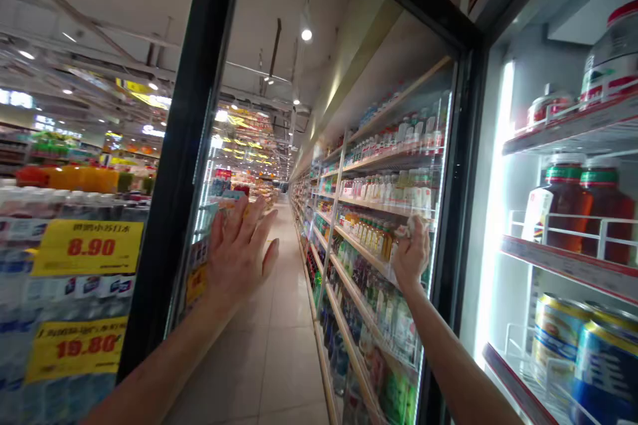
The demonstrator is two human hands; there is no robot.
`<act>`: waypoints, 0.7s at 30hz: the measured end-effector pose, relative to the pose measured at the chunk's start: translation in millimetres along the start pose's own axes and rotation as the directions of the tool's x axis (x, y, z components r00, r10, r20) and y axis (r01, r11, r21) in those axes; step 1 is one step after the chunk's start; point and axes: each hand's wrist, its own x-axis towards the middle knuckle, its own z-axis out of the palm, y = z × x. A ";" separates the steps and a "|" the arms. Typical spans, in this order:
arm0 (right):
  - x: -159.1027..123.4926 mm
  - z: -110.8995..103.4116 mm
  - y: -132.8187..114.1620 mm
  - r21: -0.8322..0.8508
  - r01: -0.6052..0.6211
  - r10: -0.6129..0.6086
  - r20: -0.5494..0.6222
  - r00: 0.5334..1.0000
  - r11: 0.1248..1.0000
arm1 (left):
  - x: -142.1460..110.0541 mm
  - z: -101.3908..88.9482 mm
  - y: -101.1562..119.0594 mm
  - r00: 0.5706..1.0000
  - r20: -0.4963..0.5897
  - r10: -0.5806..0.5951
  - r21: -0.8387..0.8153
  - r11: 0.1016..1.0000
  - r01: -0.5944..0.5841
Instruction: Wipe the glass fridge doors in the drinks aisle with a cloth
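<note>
While the right hand [413, 259] grips a crumpled pale cloth [413, 224] at the glass door [319, 146], right of mid-frame, the left hand [238, 251] spreads open left of it, its contact unclear; flat, overlapping strokes with light, even pressure would probably serve well.

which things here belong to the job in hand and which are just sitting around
In the job:
- right hand, gripping the cloth
- crumpled pale cloth
- left hand, fingers spread, at or near the glass
- open black-framed glass door

Just around:
- dark amber drink bottles
- blue-and-yellow cans
- red-capped container
- yellow price signs
</note>
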 end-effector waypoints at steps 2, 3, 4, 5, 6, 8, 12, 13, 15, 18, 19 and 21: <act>-6.3 2.1 -12.7 0.046 0.128 -0.131 0.075 0.989 0.991 | -0.3 1.3 -0.8 1.000 0.010 -0.008 0.006 1.000 0.008; -10.4 2.1 -18.9 0.079 0.212 -0.221 0.129 0.967 0.974 | -0.5 2.1 -1.4 1.000 0.007 -0.008 0.006 1.000 0.008; -13.7 1.4 -23.1 0.112 0.295 -0.311 0.185 0.932 0.949 | -0.7 2.8 -2.0 1.000 0.000 -0.005 0.005 1.000 0.005; -15.1 0.3 -24.2 0.129 0.349 -0.371 0.230 0.900 0.928 | -1.0 3.5 -2.6 1.000 0.001 -0.007 0.002 1.000 0.007; -14.0 -1.0 -22.0 0.124 0.363 -0.383 0.255 0.888 0.923 | -1.1 3.9 -3.1 1.000 0.005 -0.012 -0.002 1.000 0.012; -5.6 -3.6 -10.1 0.059 0.264 -0.270 0.221 0.937 0.963 | -1.2 4.2 -3.6 1.000 0.010 -0.017 -0.006 1.000 0.017; 8.0 -4.2 3.9 0.001 -0.054 0.054 0.042 0.998 0.999 | -0.6 3.5 -2.5 1.000 0.015 -0.024 -0.003 1.000 0.024; 5.3 -3.5 0.1 0.013 -0.027 0.026 0.058 0.998 1.000 | -0.4 3.3 -2.0 0.999 0.018 -0.032 -0.004 0.999 0.032; -5.8 -1.9 -12.2 0.053 0.121 -0.127 0.128 0.984 0.991 | 0.0 2.9 -1.1 0.999 0.019 -0.039 -0.006 0.999 0.039; -17.6 -0.5 -21.9 0.105 0.336 -0.351 0.235 0.906 0.936 | 0.7 2.1 -0.3 0.999 0.017 -0.042 0.002 0.999 0.042; -16.8 -0.6 -19.6 0.090 0.326 -0.338 0.237 0.911 0.941 | 0.9 1.7 -0.2 0.999 0.019 -0.041 0.005 0.999 0.041; -10.3 -1.8 -9.7 0.028 0.189 -0.191 0.175 0.966 0.982 | 1.0 1.0 0.1 0.999 0.025 -0.041 0.010 0.999 0.040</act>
